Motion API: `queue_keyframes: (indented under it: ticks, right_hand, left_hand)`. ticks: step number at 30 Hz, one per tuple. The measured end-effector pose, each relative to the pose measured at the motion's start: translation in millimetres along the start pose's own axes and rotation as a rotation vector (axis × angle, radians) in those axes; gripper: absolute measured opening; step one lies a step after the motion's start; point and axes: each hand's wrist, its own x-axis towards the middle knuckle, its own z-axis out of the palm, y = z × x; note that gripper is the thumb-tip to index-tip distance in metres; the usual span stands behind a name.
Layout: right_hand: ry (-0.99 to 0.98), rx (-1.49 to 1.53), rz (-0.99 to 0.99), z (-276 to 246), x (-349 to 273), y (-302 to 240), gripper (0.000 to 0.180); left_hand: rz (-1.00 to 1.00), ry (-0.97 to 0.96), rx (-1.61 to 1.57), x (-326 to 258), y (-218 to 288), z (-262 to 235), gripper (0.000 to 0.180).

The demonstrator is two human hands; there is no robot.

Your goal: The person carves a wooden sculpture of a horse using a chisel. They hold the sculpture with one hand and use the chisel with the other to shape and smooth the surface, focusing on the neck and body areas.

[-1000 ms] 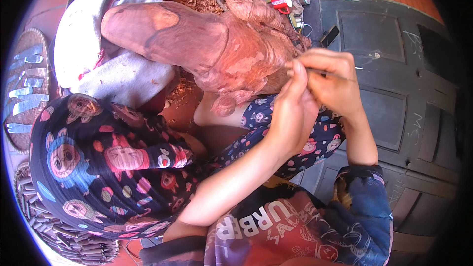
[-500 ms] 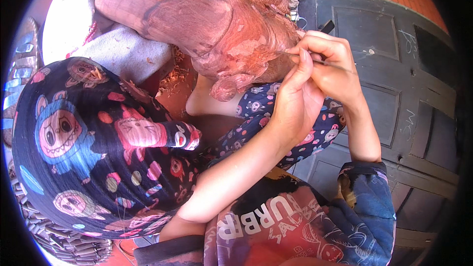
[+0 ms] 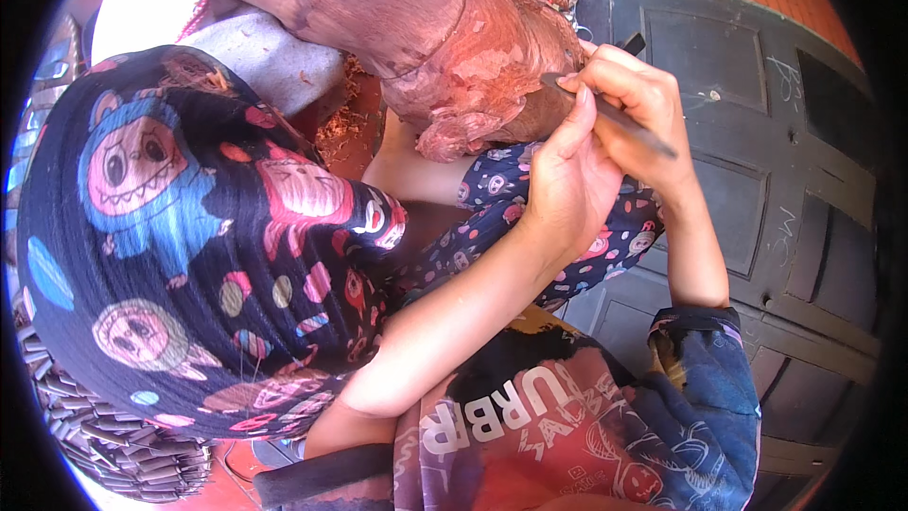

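Observation:
A reddish-brown wood carving rests across my lap, its smooth thick end at upper left and a rough, freshly cut part by my hands. My right hand is closed round a slim dark metal carving chisel. The chisel's tip lies at the carving's right side; whether it touches the wood I cannot tell. My left hand is pressed against the right one, its thumb up at the chisel near the tip. The other left fingers are mostly hidden behind the tool and the right hand.
Patterned dark cloth bulges at the left. Above it lies a pale grey cloth. Wood shavings are scattered on the red floor. A dark panelled board is on the right, and a slatted woven thing at lower left.
The chisel has turned, now showing its broad side instead of a thin edge. The carving sits higher in view, and the patterned cloth has shifted. Both hands stay nearly in place.

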Motion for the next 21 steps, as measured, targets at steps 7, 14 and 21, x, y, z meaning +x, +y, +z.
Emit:
queue_keyframes:
  ticks: [7, 14, 21]
  right_hand:
    - [0.023, -0.063, -0.042, 4, 1, -2, 0.014]
    - [0.066, -0.047, -0.05, 3, 4, 4, 0.014]
    - [0.072, 0.008, -0.034, 2, 4, 12, 0.017]
  left_hand:
    - [0.029, 0.018, 0.0, 2, 1, -1, 0.057]
    - [0.031, 0.022, -0.003, 12, -1, -2, 0.056]
    - [0.018, 0.01, 0.038, 13, -4, -1, 0.055]
